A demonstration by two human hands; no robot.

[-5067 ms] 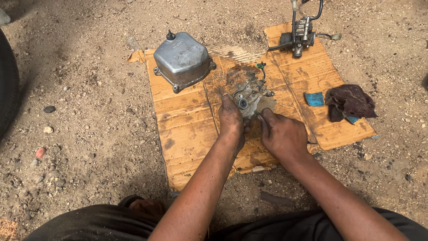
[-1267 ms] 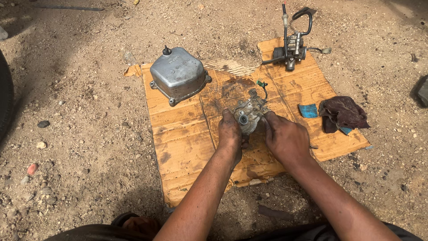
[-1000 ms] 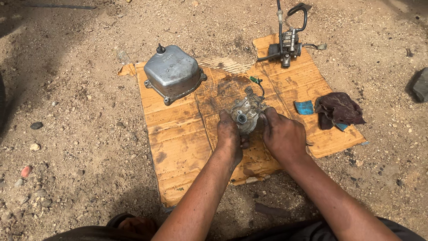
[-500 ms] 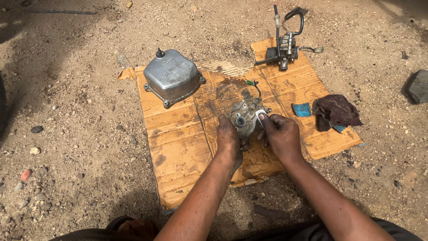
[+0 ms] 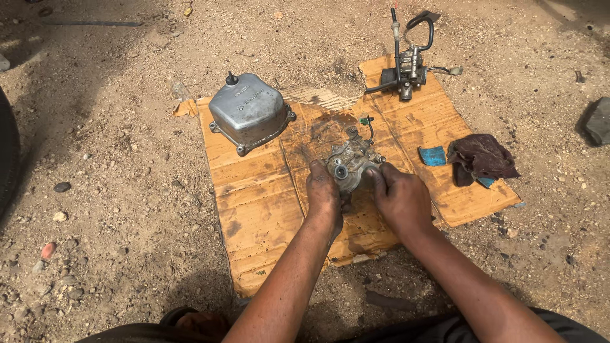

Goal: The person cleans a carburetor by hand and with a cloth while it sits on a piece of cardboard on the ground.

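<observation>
carburetor (image 5: 348,166) stays mid-cardboard (image 5: 254,209); right hand (image 5: 401,198) has slid closer, both hands' fingers now pinching it; left hand (image 5: 323,192) steadies.

Bright, hard daylight, short dark shadows beneath the arms, sharp focus throughout, slight wide-angle bending at edges.

You have a grimy grey metal carburetor body (image 5: 351,166) resting on the oil-stained cardboard, thin wire sticking up behind it.

grey carburettor (image 5: 351,164), tan cardboard (image 5: 254,209), maroon rag (image 5: 480,157)
</observation>
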